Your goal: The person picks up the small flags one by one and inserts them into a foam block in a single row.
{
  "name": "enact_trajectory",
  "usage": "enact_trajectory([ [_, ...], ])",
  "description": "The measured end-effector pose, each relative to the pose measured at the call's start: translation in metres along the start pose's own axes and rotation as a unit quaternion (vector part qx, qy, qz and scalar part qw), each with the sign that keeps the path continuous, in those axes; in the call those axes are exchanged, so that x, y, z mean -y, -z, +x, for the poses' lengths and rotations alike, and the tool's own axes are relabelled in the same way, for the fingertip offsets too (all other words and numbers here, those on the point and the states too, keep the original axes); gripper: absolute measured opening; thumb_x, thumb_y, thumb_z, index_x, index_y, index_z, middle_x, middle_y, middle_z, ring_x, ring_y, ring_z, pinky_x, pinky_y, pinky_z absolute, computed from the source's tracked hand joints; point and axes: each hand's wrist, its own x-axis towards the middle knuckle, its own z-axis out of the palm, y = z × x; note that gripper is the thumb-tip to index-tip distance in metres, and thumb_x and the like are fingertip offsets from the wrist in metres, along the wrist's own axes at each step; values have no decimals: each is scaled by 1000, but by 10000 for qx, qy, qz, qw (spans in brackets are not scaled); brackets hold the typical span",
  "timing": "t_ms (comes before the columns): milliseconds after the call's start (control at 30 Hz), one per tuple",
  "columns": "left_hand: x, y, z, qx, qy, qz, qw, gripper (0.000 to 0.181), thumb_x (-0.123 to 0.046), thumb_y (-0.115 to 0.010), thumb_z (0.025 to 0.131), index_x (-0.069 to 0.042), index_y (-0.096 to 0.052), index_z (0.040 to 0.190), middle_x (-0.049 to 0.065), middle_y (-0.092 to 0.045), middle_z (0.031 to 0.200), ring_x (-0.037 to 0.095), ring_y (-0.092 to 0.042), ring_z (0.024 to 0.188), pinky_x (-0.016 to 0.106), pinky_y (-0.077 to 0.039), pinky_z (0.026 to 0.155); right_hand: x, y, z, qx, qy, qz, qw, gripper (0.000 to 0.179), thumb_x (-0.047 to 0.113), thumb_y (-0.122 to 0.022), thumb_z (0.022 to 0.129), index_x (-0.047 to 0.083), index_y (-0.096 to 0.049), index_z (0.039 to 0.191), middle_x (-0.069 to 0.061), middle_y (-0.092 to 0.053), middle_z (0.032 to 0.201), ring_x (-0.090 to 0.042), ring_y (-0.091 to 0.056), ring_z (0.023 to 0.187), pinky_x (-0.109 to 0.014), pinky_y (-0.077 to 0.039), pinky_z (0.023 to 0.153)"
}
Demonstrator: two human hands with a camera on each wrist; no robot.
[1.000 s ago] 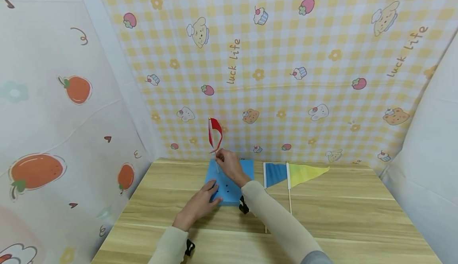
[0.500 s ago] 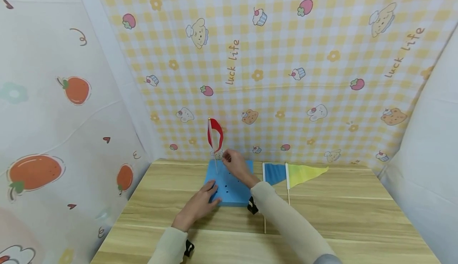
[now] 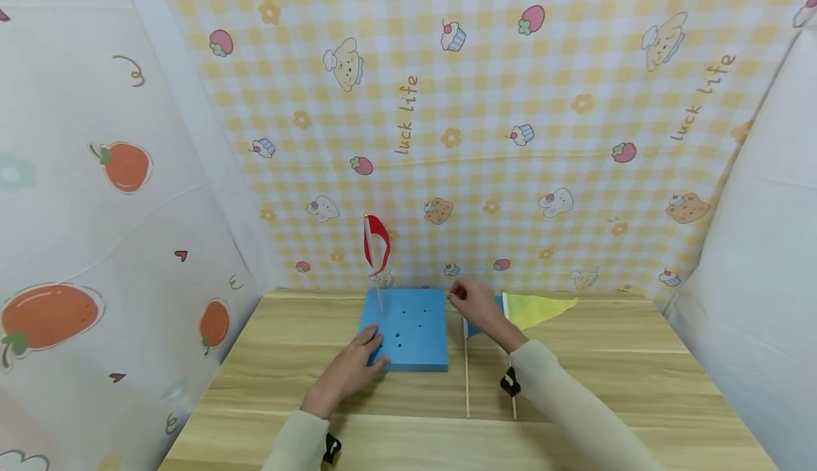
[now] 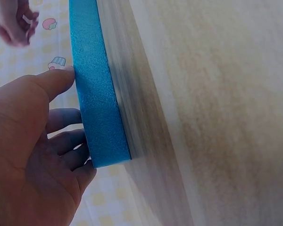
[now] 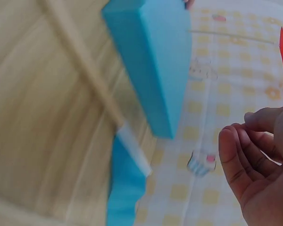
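A blue foam block (image 3: 415,347) with several small holes lies on the table. From its back left part stands a red flag (image 3: 376,225) on a thin stick, leaning slightly left. My left hand (image 3: 347,373) rests on the block's front left corner; the left wrist view shows thumb and fingertips along the blue edge (image 4: 100,103). To the block's right, my right hand (image 3: 480,308) hovers over the blue flag (image 3: 471,330), fingers loosely bent. In the right wrist view nothing shows between the right hand's fingers (image 5: 231,146).
A yellow flag (image 3: 539,311) lies beside the blue one, both sticks pointing toward the front. Wood-grain tabletop (image 3: 606,386) surrounds the block. Behind it hangs a yellow checked cloth (image 3: 472,194), with white printed cloth (image 3: 166,258) at the left.
My right hand has let go of the red flag's stick and moved right, off the block to above the blue flag. The red flag stays standing. My left hand keeps its place on the block.
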Motion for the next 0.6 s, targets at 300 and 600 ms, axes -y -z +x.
enact_trajectory([
  [300, 1, -1, 0, -6, -62, 50, 10000, 62, -33, -66, 108, 5, -51, 155, 23, -37, 170, 42, -35, 159, 57, -40, 124, -39, 29, -38, 43, -255, -391, 9989, 11, 17, -73, 102, 9, -73, 95, -1, -72, 84, -10, -63, 71, -31, -55, 64],
  [600, 0, -1, -1, 26, -12, -32, 10000, 62, -32, -65, 108, 5, -50, 156, 23, -35, 171, 41, -34, 160, 58, -39, 125, -60, 41, -73, 351, -542, -691, 9955, 21, 17, -74, 100, 11, -66, 82, 2, -63, 71, -9, -50, 58, -25, -41, 55],
])
